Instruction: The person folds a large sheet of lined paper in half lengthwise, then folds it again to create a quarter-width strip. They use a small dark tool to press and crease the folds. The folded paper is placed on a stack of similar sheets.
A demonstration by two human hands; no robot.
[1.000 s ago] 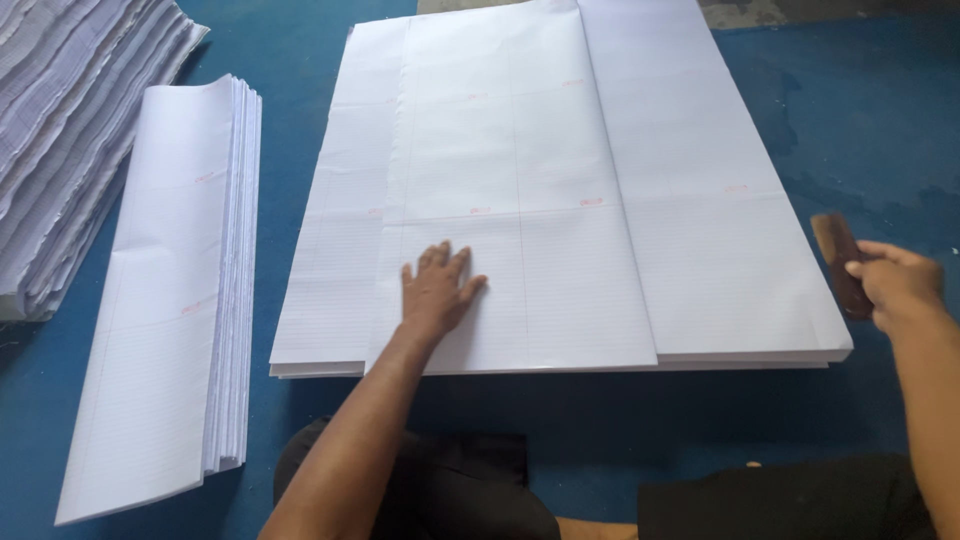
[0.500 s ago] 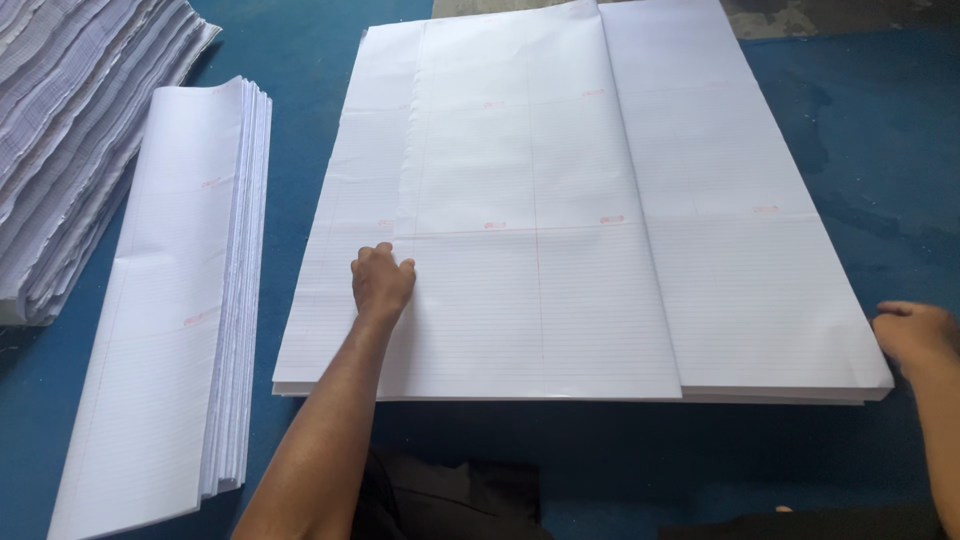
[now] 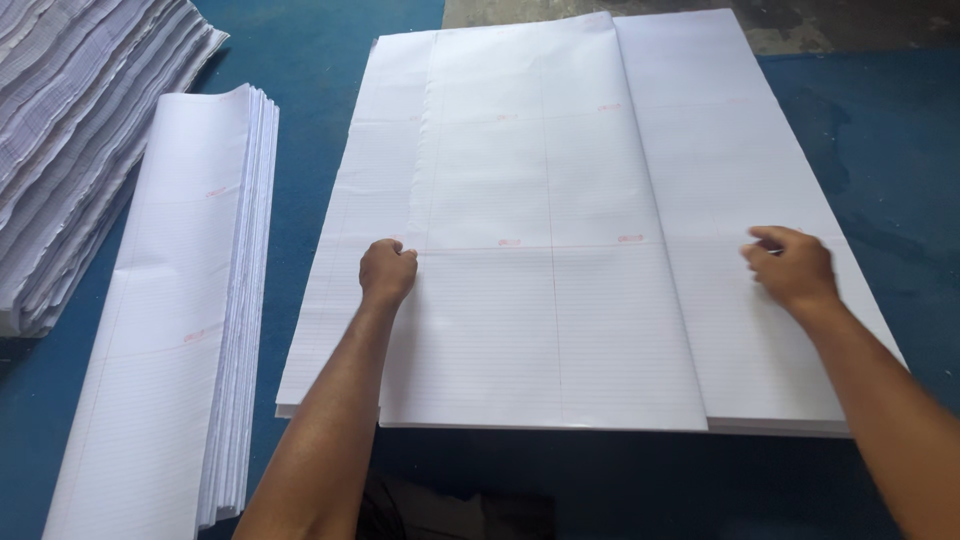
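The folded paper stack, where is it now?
In the head view, the folded paper stack lies on the blue floor, left of the large ruled sheets and the left hand.

Ruled-paper stack (image 3: 60, 150) left of folded pile (image 3: 170, 330): cut by left edge. Red marks on top sheet (image 3: 540, 280): too small. Left hand (image 3: 387, 272) fingertips curled under, hidden.

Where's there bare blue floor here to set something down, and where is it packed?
Bare blue floor runs as a strip between the folded stack and the big ruled sheets. More lies right of the sheets and along their near edge. The far left is crowded by a tall paper pile. The left hand and right hand rest on the sheets.
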